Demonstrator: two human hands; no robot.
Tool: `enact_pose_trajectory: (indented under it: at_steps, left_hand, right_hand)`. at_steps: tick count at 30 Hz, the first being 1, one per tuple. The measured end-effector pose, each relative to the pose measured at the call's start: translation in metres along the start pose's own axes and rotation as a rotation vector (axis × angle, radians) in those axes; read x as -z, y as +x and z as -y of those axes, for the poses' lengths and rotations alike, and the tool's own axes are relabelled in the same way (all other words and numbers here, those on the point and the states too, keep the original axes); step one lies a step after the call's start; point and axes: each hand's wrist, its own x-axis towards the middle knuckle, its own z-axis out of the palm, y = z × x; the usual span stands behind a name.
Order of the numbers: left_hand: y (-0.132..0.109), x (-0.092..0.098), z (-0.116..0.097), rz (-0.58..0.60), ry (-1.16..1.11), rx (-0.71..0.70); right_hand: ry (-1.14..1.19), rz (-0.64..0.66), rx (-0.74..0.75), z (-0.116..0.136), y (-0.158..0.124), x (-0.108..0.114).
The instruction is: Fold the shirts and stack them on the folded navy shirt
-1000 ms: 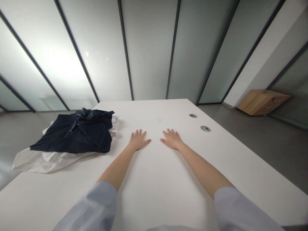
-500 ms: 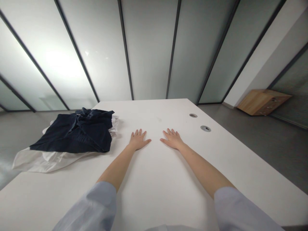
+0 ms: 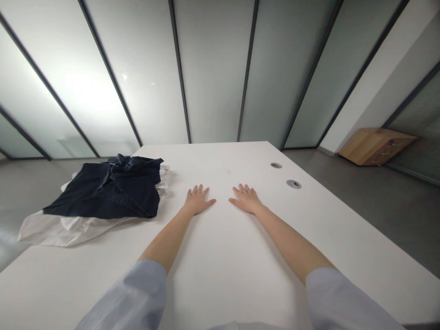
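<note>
My left hand (image 3: 197, 200) lies palm down on the white table (image 3: 220, 256), its fingers spread and nothing in it. Beside it, a short gap to the right, my right hand (image 3: 246, 200) rests flat in the same way, also holding nothing. To the left of my left hand is a dark navy garment (image 3: 117, 190), loosely laid with a bunched part at its top; its exact kind is not plain. Under it a white garment (image 3: 51, 229) spreads out and reaches over the table's left edge. Neither hand touches the clothes.
Two round cable holes, a farther one (image 3: 276, 165) and a nearer one (image 3: 294, 184), sit near the table's right edge. A frosted glass partition (image 3: 213, 73) with dark frames stands behind the table. A wooden drawer cabinet (image 3: 374, 145) is on the floor at the right.
</note>
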Motion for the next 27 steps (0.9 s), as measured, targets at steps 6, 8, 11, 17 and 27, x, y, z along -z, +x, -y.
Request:
enact_pose_trajectory:
  at_steps: [6,8,11,17,27]
  left_hand:
    - [-0.001,0.001,-0.001,0.002,-0.005,0.002]
    - [-0.001,0.002,-0.002,0.004,-0.006,0.002]
    - [-0.002,0.004,-0.002,0.010,-0.011,0.000]
    - [-0.003,0.003,-0.002,-0.026,-0.001,-0.007]
    - [-0.006,0.040,0.016,-0.225,0.058,0.006]
  right_hand:
    - [0.002,0.003,-0.003,0.002,-0.002,0.003]
    - [0.009,0.000,0.000,0.002,-0.002,0.004]
    - [0.016,-0.003,0.002,0.002,-0.003,0.003]
    - [0.011,-0.002,-0.006,0.002,-0.003,0.003]
    - [0.005,-0.036,0.006,0.001,-0.001,0.000]
